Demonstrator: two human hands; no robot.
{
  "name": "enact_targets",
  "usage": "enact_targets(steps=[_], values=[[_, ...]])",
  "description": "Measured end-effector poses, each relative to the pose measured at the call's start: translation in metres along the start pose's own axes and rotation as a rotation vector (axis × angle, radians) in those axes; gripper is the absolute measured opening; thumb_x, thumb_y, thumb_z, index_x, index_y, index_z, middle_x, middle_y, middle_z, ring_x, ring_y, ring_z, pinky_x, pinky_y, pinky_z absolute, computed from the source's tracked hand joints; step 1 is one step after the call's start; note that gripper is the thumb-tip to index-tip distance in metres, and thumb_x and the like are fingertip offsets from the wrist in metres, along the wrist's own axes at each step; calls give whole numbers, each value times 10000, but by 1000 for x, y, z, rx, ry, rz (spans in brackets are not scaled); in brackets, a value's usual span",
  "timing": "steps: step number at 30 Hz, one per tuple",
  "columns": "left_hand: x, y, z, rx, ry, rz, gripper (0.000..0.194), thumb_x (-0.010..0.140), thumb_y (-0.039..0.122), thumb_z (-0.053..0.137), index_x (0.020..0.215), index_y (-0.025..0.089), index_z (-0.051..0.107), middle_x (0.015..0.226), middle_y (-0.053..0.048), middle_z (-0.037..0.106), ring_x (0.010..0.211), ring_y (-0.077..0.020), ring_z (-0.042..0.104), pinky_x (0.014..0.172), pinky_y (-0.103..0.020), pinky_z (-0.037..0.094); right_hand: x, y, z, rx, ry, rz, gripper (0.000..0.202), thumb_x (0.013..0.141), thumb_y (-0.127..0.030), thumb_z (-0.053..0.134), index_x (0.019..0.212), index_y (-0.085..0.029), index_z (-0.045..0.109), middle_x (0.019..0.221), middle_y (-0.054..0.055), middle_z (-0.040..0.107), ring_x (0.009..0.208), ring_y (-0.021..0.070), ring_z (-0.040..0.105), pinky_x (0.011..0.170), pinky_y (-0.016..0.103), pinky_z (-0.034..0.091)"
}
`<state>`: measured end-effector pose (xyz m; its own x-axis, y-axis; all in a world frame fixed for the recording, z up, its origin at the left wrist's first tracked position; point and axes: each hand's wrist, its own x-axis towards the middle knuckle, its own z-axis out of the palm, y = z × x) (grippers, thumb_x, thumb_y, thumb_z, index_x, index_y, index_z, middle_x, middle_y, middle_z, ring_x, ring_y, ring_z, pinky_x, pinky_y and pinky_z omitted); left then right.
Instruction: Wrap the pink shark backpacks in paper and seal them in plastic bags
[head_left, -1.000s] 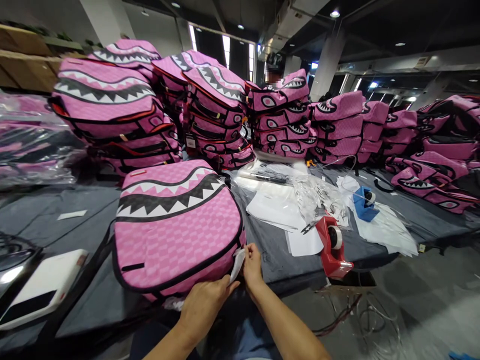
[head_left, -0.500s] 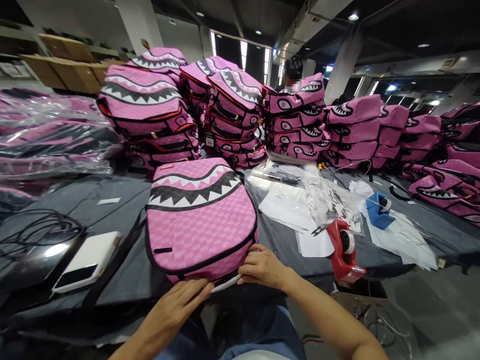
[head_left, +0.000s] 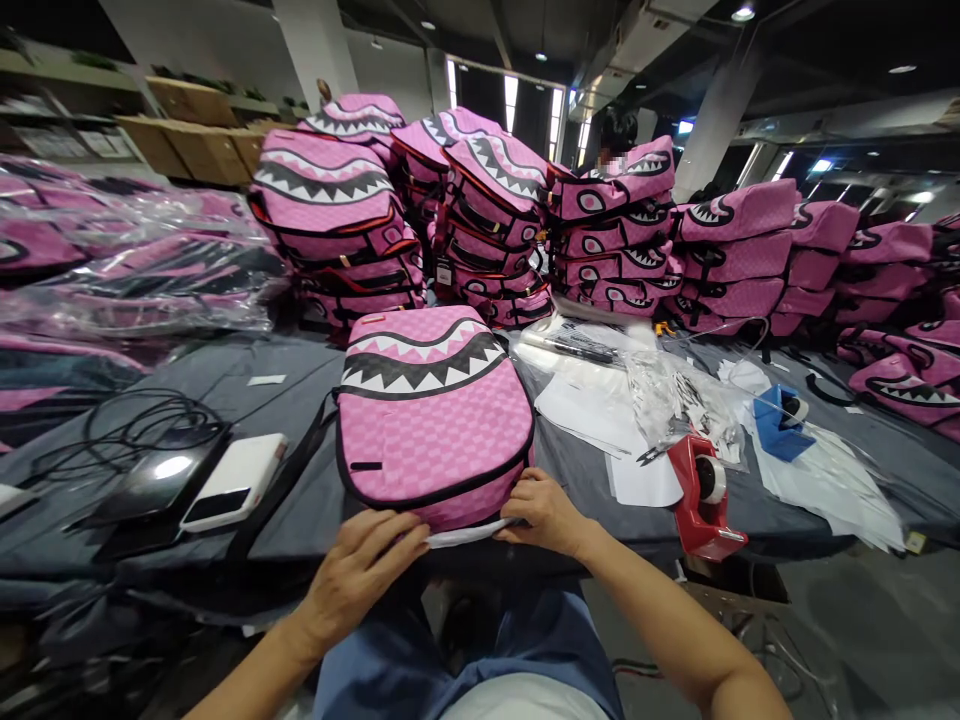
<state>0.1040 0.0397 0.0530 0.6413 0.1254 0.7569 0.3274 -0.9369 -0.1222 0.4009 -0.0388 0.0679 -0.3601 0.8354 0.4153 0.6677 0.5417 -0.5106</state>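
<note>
A pink checkered backpack (head_left: 442, 430) with a black-and-white shark-tooth print lies on its back on the table, its bottom towards me. My left hand (head_left: 375, 555) is closed over the bottom edge at the left, fingers laid across it and partly hidden. At the lower right corner, my right hand (head_left: 544, 513) is closed with bent fingers, gripping the edge. Between the two hands runs a white strip (head_left: 466, 536) along the backpack's bottom; what it is made of I cannot tell. A black strap (head_left: 289, 470) trails from the backpack's left side.
Stacked pink backpacks (head_left: 326, 195) line the table's back, and plastic-wrapped ones (head_left: 172, 280) lie left. Nearby are a white power bank (head_left: 236, 482), black cables (head_left: 127, 425), papers (head_left: 589, 412), a red tape dispenser (head_left: 701, 505) and a blue one (head_left: 780, 425). A person stands behind the stacks.
The camera view has swung left, so everything sits farther right in the picture. Both hands stay at the backpack's bottom edge, with the white strip still between them.
</note>
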Motion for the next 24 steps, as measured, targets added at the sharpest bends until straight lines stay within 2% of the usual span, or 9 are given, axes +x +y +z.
enact_targets(steps=[3, 5, 9, 13, 17, 19, 20, 22, 24], values=[[-14, -12, 11, -46, -92, 209, 381, 967, 0, 420, 1158, 209, 675, 1030, -38, 776, 997, -170, 685, 972, -301, 506, -3, 3, 1, -15, 13, -28, 295, 941, -458, 616, 731, -259, 672, 663, 2, 612, 670, 176, 530, 927, 373, 452], [-26, -22, 10, -23, -137, 227, 423, 948, -27, 415, 1204, 198, 665, 1053, -46, 782, 1057, -172, 687, 1023, -315, 498, -4, 5, 3, -39, 26, -58, 305, 957, -455, 598, 739, -255, 673, 663, 2, 607, 668, 176, 525, 922, 375, 455], [-38, -35, -4, 30, -201, 222, 426, 931, -42, 467, 1238, 193, 647, 1077, -57, 782, 1133, -183, 674, 1095, -365, 474, -6, 6, 6, -63, 67, -101, 303, 965, -433, 595, 733, -251, 667, 663, 1, 607, 665, 174, 525, 915, 373, 455], [-24, -30, -12, 8, -212, 223, 380, 958, 1, 457, 1176, 221, 677, 1092, -35, 783, 1064, -166, 701, 1089, -357, 481, -5, 3, 4, 22, 104, -102, 247, 937, -410, 641, 741, -263, 671, 661, -10, 609, 655, 170, 533, 904, 363, 458], [16, 1, 0, -102, -161, 155, 302, 931, 71, 590, 1189, 206, 669, 1116, -58, 772, 1091, -194, 702, 1109, -376, 484, -5, 3, 0, -7, 72, -110, 237, 941, -404, 625, 754, -267, 671, 671, -12, 622, 663, 168, 542, 917, 364, 459], [41, 23, 14, -241, -314, -3, 295, 975, 135, 528, 1242, 185, 643, 1160, -99, 751, 1120, -218, 696, 1033, -366, 539, -6, 4, -1, -9, 55, -121, 205, 925, -379, 635, 754, -270, 668, 684, -16, 629, 682, 166, 551, 927, 362, 458], [53, 32, 22, -329, -466, -140, 282, 1009, 206, 482, 1244, 177, 636, 1159, -116, 744, 1098, -233, 705, 977, -372, 563, -6, 6, -2, -9, 55, -131, 187, 913, -360, 645, 749, -270, 663, 693, -18, 632, 691, 165, 556, 931, 359, 456], [71, 45, 37, -467, -694, -317, 317, 1042, 318, 405, 1142, 169, 667, 1035, -113, 759, 971, -246, 737, 849, -353, 586, -8, 10, -4, -32, 50, -152, 158, 895, -321, 660, 747, -266, 651, 714, -19, 639, 706, 163, 562, 936, 354, 453], [83, 49, 47, -549, -799, -342, 379, 1044, 377, 375, 986, 178, 691, 859, -71, 750, 806, -224, 738, 730, -297, 567, -9, 14, -5, -89, 31, -162, 140, 893, -296, 668, 759, -260, 647, 726, -17, 648, 710, 162, 566, 940, 354, 453]])
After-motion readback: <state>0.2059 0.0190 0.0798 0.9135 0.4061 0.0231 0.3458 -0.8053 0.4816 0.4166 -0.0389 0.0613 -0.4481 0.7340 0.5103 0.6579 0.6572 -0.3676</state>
